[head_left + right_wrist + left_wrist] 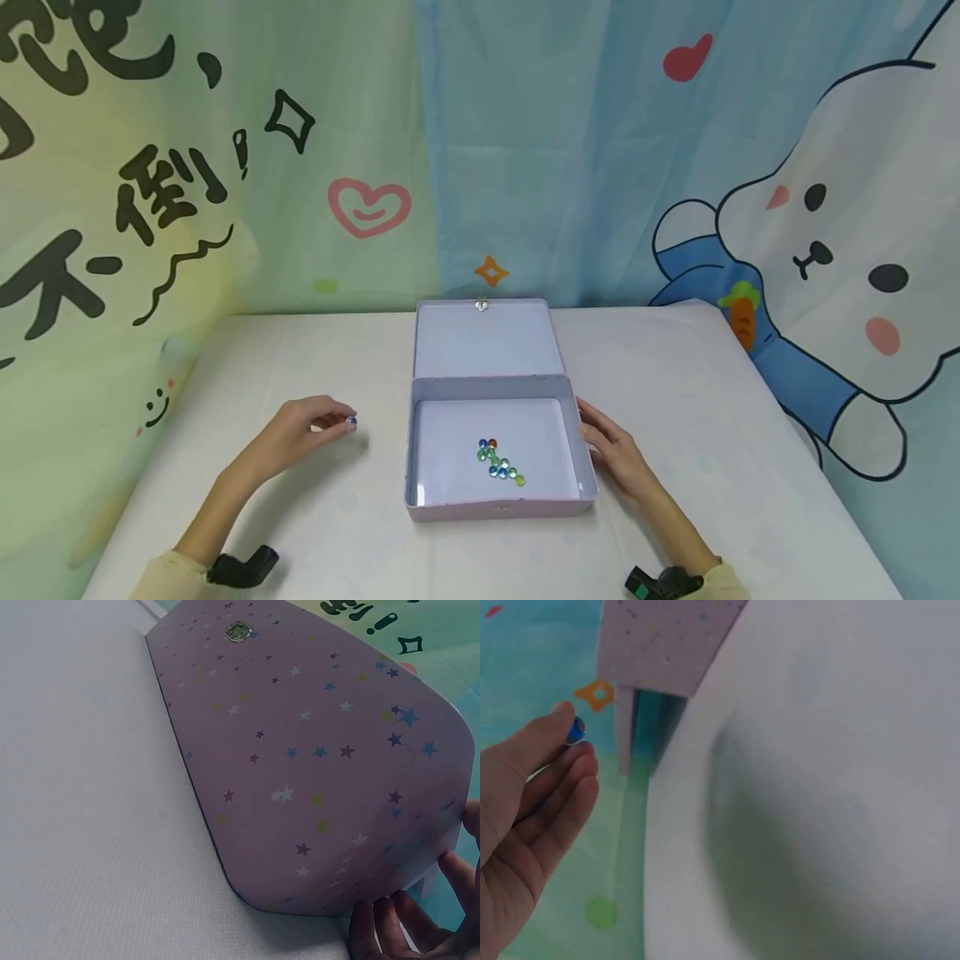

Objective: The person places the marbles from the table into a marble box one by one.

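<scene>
A lidded box (502, 508), pinkish with small stars on its outside and pale inside, stands open on the table. Inside lie several glass marbles (492, 471) in blue, green, yellow-green and red-brown, loosely clustered on the floor of the box. To the left of the box, my left hand (311, 429) is raised above the tabletop and pinches a blue marble (575, 732) between thumb and fingertips. My right hand (615, 454) rests its fingers against the box's right outer wall; in the right wrist view its fingertips touch the starred side (315, 772) near a rounded corner.
The hinged lid (483, 337) leans back behind the box, with a metal clasp (482, 305) at its top edge. White cloth covers the table (337, 533). A printed curtain (510, 150) hangs directly behind the table and along its sides.
</scene>
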The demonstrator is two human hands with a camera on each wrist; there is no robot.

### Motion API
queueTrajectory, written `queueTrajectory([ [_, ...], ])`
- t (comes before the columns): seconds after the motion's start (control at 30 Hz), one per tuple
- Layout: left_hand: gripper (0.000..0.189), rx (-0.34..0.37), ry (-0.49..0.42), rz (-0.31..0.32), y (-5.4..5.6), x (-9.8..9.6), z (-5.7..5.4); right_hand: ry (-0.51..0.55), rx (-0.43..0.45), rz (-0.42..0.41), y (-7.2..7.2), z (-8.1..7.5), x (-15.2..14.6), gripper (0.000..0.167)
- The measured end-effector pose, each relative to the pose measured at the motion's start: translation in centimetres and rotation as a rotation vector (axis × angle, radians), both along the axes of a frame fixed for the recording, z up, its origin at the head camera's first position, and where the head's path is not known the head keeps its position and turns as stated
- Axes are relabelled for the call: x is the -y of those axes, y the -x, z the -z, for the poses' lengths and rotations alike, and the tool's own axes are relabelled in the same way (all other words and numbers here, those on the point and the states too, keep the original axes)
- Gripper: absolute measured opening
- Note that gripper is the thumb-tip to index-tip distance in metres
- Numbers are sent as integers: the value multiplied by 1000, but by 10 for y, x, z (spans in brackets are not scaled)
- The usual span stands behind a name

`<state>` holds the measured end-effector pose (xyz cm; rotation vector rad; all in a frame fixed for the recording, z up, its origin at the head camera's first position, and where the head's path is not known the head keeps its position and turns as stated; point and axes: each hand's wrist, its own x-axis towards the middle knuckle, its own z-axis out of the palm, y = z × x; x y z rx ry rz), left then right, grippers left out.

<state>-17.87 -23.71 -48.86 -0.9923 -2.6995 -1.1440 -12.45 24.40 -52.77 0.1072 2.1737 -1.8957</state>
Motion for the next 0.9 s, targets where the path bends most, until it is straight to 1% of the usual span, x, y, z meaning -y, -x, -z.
queueTrajectory([
  [0.1,16,24,4,36,9,-14,-14,1,9,0,-1,2,1,55],
  [0.23,19,83,15,98,21,-33,-32,4,17,5,-1,3,2,55],
  [0.33,20,114,35,156,30,-49,-42,8,18,3,0,4,3,56],
  [0.43,20,127,59,225,38,-65,-50,15,22,7,1,4,3,57],
  [0.57,19,113,124,316,46,-91,-58,10,27,21,3,4,3,57],
  [0.67,21,96,184,377,51,-113,-63,9,25,21,3,2,3,57],
  [0.8,21,98,226,452,55,-142,-69,15,13,8,1,1,4,56],
  [0.9,20,89,246,511,58,-162,-71,10,11,11,1,2,3,55],
])
